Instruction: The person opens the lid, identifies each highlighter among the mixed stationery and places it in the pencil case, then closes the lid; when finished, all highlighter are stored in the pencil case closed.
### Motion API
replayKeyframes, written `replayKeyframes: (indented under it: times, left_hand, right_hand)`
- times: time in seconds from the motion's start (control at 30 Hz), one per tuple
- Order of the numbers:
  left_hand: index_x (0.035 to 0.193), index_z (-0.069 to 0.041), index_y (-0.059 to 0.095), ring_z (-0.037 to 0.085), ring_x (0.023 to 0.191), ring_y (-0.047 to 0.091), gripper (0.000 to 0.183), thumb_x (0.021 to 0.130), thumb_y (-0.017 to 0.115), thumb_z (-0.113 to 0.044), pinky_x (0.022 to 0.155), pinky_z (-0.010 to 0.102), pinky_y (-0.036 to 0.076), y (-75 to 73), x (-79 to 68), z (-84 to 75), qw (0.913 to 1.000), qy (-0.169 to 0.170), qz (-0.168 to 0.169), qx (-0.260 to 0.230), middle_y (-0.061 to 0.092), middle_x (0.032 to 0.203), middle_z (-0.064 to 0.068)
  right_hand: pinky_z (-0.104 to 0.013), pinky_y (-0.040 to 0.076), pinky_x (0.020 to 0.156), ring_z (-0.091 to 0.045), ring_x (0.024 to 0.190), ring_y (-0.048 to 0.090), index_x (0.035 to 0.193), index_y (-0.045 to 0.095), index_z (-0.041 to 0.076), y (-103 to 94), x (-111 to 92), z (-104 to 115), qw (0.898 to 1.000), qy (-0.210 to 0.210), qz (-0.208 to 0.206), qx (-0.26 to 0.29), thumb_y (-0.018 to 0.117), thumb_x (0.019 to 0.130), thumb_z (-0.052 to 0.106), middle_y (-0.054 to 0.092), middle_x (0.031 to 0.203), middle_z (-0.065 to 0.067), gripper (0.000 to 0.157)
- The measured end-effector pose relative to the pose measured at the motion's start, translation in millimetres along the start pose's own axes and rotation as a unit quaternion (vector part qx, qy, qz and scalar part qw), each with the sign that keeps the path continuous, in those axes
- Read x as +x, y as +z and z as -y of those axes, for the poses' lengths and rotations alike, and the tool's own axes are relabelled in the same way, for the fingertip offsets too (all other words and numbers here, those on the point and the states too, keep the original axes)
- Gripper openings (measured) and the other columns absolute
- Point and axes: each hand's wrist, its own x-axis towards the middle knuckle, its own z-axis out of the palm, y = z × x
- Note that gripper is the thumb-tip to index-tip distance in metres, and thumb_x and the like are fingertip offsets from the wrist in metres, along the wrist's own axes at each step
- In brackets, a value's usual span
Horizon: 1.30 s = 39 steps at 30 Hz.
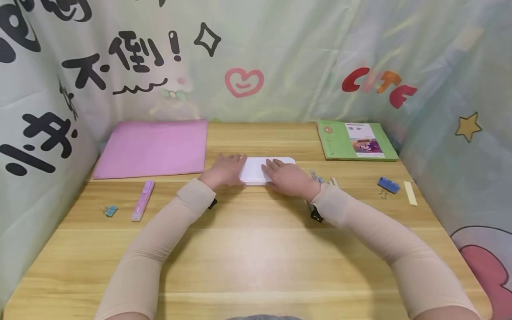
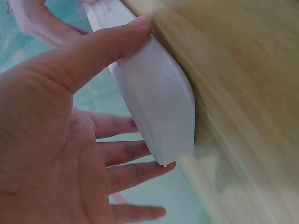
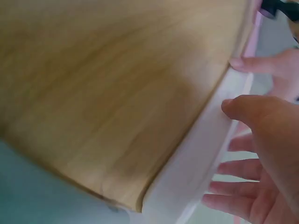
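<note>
A flat white rectangular box [image 1: 256,170] lies on the table in front of me. My left hand [image 1: 227,170] grips its left end; in the left wrist view the thumb [image 2: 135,32] presses the near side and the other fingers reach over toward the back corner. My right hand [image 1: 290,178] rests on the right part of the box's top. In the right wrist view its thumb [image 3: 243,109] touches the near side, with the other fingers fairly straight over the top. Several small items [image 1: 314,174] lie partly hidden behind the right wrist.
A pink folder [image 1: 156,149] lies back left, and a green book [image 1: 338,144] back right. Toward the left are a purple pen-like tool [image 1: 142,201] and a teal binder clip [image 1: 111,211]. A blue binder clip [image 1: 388,185] and a pale yellow strip [image 1: 410,193] lie right.
</note>
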Motion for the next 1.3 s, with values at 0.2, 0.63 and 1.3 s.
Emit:
replayKeyframes:
  times: [0.2,0.63,1.3]
  left_hand:
    - [0.139,-0.006,0.017,0.031,0.123,0.024,0.098,0.068,0.063,-0.054,0.098,0.050,0.013,0.0,3.6,1.2,0.9997,0.008,0.021,-0.010,0.023,0.139,0.014]
    - [0.139,-0.007,0.016,0.033,0.123,0.025,0.099,0.066,0.066,-0.053,0.099,0.049,0.012,-4.6,4.8,1.4,0.9994,0.020,0.022,0.016,0.025,0.138,0.015]
    - [0.138,-0.003,0.014,0.031,0.121,0.030,0.103,0.066,0.060,-0.061,0.095,0.043,0.027,-6.3,-35.7,34.2,0.9936,-0.029,-0.006,-0.109,0.020,0.140,0.015]
  right_hand:
    - [-0.036,0.048,0.054,-0.035,0.091,0.055,0.117,0.049,-0.006,6.5,6.1,2.2,0.997,-0.043,-0.018,-0.067,0.055,0.082,0.036,0.053,0.111,-0.024,0.055]
    - [-0.030,0.043,0.042,-0.022,0.064,0.061,0.114,0.053,-0.002,-15.0,13.2,-8.5,0.992,-0.105,-0.018,-0.066,0.051,0.081,0.025,0.060,0.102,-0.015,0.043]
    - [-0.029,0.045,0.048,-0.017,0.068,0.057,0.113,0.053,0.003,-18.4,9.5,-21.7,0.993,-0.061,-0.094,0.019,0.052,0.085,0.019,0.054,0.101,-0.008,0.033]
